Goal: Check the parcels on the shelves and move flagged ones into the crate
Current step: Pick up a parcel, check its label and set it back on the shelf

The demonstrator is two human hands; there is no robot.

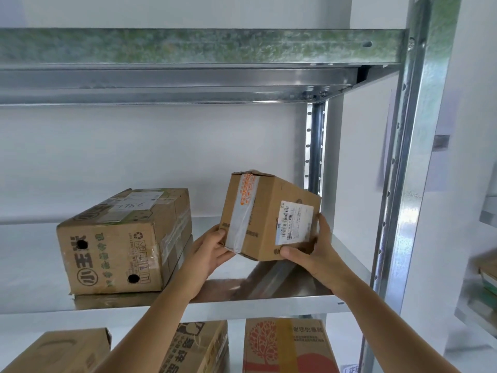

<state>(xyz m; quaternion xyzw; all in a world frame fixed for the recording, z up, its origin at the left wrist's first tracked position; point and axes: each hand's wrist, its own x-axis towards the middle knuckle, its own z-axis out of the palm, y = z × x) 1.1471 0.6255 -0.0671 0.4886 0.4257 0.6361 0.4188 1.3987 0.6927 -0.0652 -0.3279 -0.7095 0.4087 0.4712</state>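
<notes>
Both hands held a small box (269,216) up over the right side of the shelf (40,270). The box was tilted, with one bottom corner pointing down, and it looked lifted clear of the shelf. The left hand (208,253) curled its fingers round the taped end near the bottom. The right hand (313,250) gripped the other side, with its thumb under the white label (295,222) and its fingers round the back edge. So each hand was wrapped on the box, not spread flat.

A big box (123,240) sat on the same shelf, to the left, apart from the small one. More boxes (287,345) stood on the shelf below. No crate was in view.

The step looked like checking the label. To do it well, the person should keep both hands firm, turn the label toward their eyes, and keep the thumb off the print. The box should stay over the shelf so a slip would not drop it far.
</notes>
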